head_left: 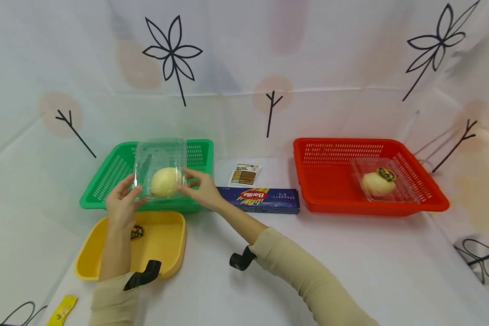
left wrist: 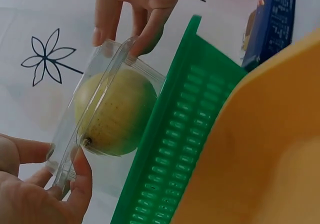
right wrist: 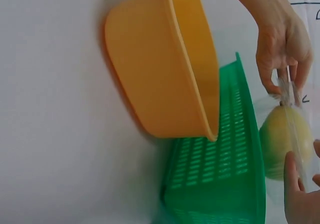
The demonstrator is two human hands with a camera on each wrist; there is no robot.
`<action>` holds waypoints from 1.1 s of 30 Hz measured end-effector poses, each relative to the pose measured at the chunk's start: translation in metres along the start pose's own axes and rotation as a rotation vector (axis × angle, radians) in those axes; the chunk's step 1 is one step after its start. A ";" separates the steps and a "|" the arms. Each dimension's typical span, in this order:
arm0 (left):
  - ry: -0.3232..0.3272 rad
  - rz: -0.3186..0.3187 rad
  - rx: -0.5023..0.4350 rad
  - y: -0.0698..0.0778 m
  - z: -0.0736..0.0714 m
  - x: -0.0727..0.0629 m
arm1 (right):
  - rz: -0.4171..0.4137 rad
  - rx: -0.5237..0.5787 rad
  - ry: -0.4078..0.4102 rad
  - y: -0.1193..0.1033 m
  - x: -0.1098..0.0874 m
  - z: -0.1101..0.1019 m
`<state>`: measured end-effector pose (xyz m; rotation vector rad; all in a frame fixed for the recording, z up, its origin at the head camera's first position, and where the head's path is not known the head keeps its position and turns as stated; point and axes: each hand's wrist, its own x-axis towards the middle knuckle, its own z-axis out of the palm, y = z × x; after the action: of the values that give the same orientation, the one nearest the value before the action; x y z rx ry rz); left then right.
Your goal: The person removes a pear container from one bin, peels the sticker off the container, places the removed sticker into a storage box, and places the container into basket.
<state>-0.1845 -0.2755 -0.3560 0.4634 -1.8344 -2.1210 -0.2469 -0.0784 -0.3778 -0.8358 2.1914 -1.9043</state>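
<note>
A clear plastic clamshell box [head_left: 160, 156] with a round yellow-green fruit [head_left: 164, 182] inside is held up over the green basket [head_left: 93, 192]. My left hand [head_left: 122, 199] pinches its left edge between thumb and fingers. At the opposite edge, my right hand [head_left: 203, 188] grips it the same way. In the left wrist view the fruit [left wrist: 117, 109] shows a dark stem end, and the two halves of the box meet along a rim between my fingers. The right wrist view shows the box edge-on, tilted beside the basket wall [right wrist: 235, 184].
A yellow tub [head_left: 163, 244] with a dark label inside stands before the green basket. To the right lie a blue spaghetti box [head_left: 269, 201] and a small brown-and-white packet [head_left: 244, 174]. The red basket [head_left: 322, 181] holds another boxed fruit [head_left: 378, 183]. A yellow sachet [head_left: 63, 310] lies front left.
</note>
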 end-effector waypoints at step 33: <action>0.033 -0.047 0.466 -0.004 -0.023 0.054 | 0.379 0.149 -0.205 0.010 0.046 0.023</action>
<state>-0.2230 -0.3187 -0.3660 0.6441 -2.3188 -1.6876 -0.2794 -0.1200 -0.3798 -0.5188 1.8973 -1.6890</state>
